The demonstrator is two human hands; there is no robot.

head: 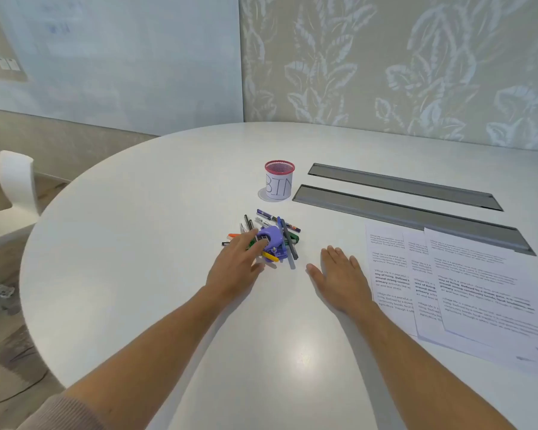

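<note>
While right hand lies flat | left hand touches purple device

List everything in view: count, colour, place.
table: one, white, round, under everything
cup: one, red mesh with a white label reading BIN, mid-table behind the pile
pens: one pile, number unclear, mixed colours, in front of the cup
tool: one, purple, in the pile
sheets: at least three, white and printed, overlapping at the right
slots: two, grey, set in the table behind the sheets
chair: one, white, far left
left hand: fingertips touch the tool
right hand: flat on the table, between pile and sheets
</note>
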